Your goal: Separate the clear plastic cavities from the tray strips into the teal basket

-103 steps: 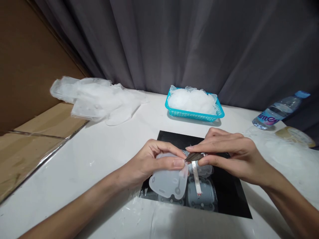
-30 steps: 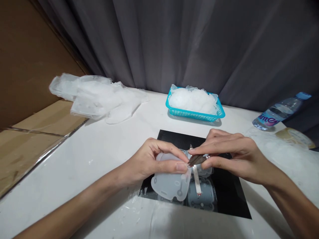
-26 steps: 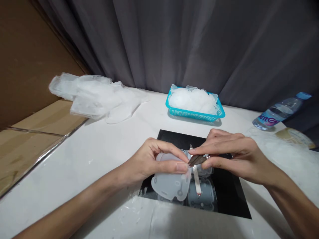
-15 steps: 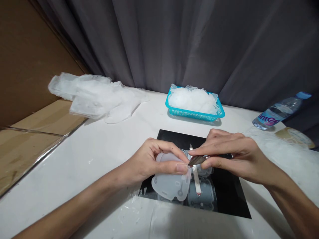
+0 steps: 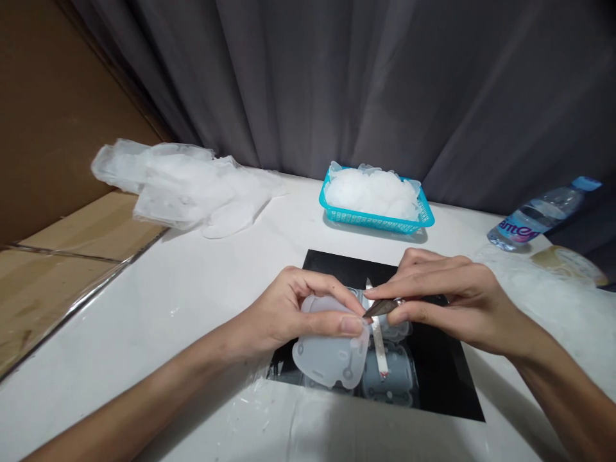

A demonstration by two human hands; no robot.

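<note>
My left hand (image 5: pixel 308 308) pinches a translucent, frosted plastic piece (image 5: pixel 330 356) with rounded, notched edges and small holes, between thumb and fingers. In my right hand (image 5: pixel 443 295) is a small pointed metal tool (image 5: pixel 384 307), its tip at the piece's right edge beside my left fingertips. Whether its jaws are closed on the edge cannot be made out. Below the hands lies a black sheet (image 5: pixel 447 378) with more translucent pieces (image 5: pixel 389 375) on it. A thin blade with a white-wrapped handle (image 5: pixel 378 346) rests across these, partly behind the hands.
Behind stands a turquoise basket (image 5: pixel 380 222) heaped with whitish translucent pieces. A clear plastic bag (image 5: pixel 192 186) with white contents lies back left, near cardboard (image 5: pixel 72 237). To the right are a tilted water bottle (image 5: pixel 534 221), more clear plastic (image 5: pixel 553 301) and a tape roll (image 5: pixel 572 264).
Almost nothing differs. The metal tool's tip has shifted very slightly at the piece's edge, and both hands keep their places.
</note>
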